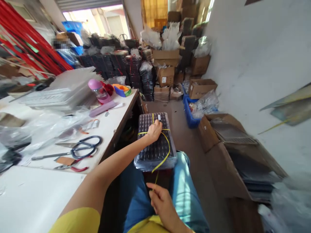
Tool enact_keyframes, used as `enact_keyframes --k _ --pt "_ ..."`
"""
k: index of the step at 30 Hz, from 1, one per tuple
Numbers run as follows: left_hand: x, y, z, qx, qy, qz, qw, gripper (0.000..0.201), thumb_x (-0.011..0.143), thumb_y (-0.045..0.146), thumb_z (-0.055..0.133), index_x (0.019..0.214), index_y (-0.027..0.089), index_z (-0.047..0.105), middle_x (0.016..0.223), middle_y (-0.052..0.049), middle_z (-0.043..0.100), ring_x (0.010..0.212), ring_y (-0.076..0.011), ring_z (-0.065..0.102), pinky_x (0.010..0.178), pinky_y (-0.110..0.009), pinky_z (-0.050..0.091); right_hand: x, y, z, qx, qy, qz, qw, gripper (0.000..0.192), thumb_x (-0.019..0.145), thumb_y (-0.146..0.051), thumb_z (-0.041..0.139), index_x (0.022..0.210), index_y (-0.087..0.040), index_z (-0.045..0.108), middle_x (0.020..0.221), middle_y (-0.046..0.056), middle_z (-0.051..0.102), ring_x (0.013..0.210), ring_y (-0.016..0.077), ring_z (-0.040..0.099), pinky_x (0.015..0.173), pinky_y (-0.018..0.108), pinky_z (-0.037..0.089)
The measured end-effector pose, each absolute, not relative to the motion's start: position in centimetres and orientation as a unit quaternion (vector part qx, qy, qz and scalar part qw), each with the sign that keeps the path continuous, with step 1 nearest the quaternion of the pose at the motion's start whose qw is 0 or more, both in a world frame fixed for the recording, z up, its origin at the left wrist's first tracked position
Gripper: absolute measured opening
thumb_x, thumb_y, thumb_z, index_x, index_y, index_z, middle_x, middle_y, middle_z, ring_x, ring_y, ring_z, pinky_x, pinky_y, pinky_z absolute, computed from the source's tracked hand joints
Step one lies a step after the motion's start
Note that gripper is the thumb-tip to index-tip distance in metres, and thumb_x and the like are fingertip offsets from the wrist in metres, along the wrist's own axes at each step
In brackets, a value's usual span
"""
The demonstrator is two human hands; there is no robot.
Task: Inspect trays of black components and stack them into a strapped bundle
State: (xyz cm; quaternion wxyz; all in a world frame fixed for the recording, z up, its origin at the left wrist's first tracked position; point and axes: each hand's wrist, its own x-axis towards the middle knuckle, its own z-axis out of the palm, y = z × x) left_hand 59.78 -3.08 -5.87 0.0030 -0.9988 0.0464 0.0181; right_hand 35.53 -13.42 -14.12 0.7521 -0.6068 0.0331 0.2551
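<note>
Stack: tabletop to its left | Left hand: grip bunched atop stack on strap, pinch hidden | Right hand: near stack's front, grip half-curled, hold unclear | Probably stiff, slick; best held by sides

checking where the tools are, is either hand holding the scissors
No, the scissors lie on the white table, apart from the left hand on the strapped stack and the right hand.
</note>
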Motion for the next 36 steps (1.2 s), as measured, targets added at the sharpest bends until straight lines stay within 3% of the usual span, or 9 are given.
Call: enact_keyframes --k 5,16,24,28,30,36 --pt "59.7 -3.2 -5.9 -0.999 0.032 -0.001 -0.032 0.027 0.087 0.029 0.056 0.109 0.013 0.058 0.114 -0.010 0.058 0.097 -0.0203 0.059 0.081 -0.040 0.052 35.7 -12.7 -14.8 -0.699 -0.006 0.191 0.690 0.043 0.074 -0.054 0.061 0.104 -0.025 0.071 0.063 0.002 0.056 0.061 0.0180 0.052 0.055 0.029 0.042" --pt "58.7 -0.5 -7.0 -0.959 -0.083 -0.030 -0.270 0.024 0.088 0.033 0.055 0.103 0.014 0.060 0.108 -0.008 0.060 0.097 -0.0196 0.059 0.084 -0.041 0.049 36.6 -12.0 -11.0 -0.766 -0.085 0.202 0.604 0.041 0.082 -0.043 0.049 0.106 -0.018 0.070 0.079 0.007 0.067 0.071 0.0204 0.058 0.067 0.031 0.045" --pt "57.2 1.9 -4.9 -0.836 -0.016 -0.014 -0.548 0.031 0.089 0.038 0.049 0.069 0.014 0.055 0.069 0.000 0.057 0.064 -0.0115 0.054 0.064 -0.027 0.044 37.8 -12.6 -9.8 -0.774 -0.110 0.165 0.601 0.039 0.083 -0.037 0.046 0.105 -0.015 0.069 0.071 0.004 0.061 0.058 0.0140 0.049 0.053 0.025 0.041" --pt "54.9 2.8 -3.5 -0.762 0.060 -0.042 -0.644 0.027 0.089 0.037 0.042 0.074 0.017 0.052 0.084 -0.003 0.061 0.078 -0.0127 0.055 0.071 -0.025 0.041 38.7 -13.0 -9.1 -0.765 -0.097 0.187 0.608 0.040 0.082 -0.036 0.046 0.110 -0.013 0.065 0.059 -0.002 0.051 0.052 0.0110 0.042 0.049 0.023 0.034" --pt "53.0 2.6 -3.6 -0.750 0.114 -0.060 -0.649 0.028 0.092 0.039 0.037 0.080 0.018 0.051 0.089 -0.004 0.061 0.084 -0.0141 0.055 0.074 -0.025 0.041 39.1 -13.3 -8.5 -0.759 -0.096 0.194 0.615 0.040 0.081 -0.034 0.046 0.110 -0.013 0.064 0.053 -0.004 0.046 0.049 0.0099 0.040 0.048 0.023 0.032" --pt "47.3 0.4 -8.0 -0.834 0.179 -0.023 -0.522 0.026 0.089 0.027 0.041 0.070 0.017 0.054 0.064 0.000 0.050 0.065 -0.0144 0.045 0.068 -0.028 0.036 43.1 -14.7 -6.0 -0.707 -0.053 0.180 0.682 0.031 0.070 -0.025 0.052 0.097 -0.014 0.063 0.049 -0.005 0.051 0.041 0.0069 0.035 0.039 0.020 0.023"
